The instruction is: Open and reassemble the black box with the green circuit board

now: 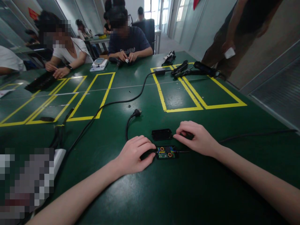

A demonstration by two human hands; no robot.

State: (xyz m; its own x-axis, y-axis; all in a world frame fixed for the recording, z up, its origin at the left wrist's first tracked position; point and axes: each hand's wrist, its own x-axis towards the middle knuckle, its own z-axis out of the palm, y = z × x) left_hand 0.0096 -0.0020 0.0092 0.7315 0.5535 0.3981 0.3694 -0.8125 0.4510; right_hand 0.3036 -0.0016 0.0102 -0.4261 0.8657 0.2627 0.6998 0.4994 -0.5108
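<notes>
Left of the green rectangular circuit board [166, 152], black round cable [127, 129], apparently pinched by the left hand [136, 154], is best kept slack; grip by the right hand [198, 137] cannot be told.

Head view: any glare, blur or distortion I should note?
In the head view, soft glare on the green tabletop below the left hand; the far window washed out; coarse pixel blocks at lower left; the circuit board discernible, its fine detail soft.

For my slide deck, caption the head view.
Left grip at an exposed circuit board, right grip beside a black shell, on a green table.
</notes>
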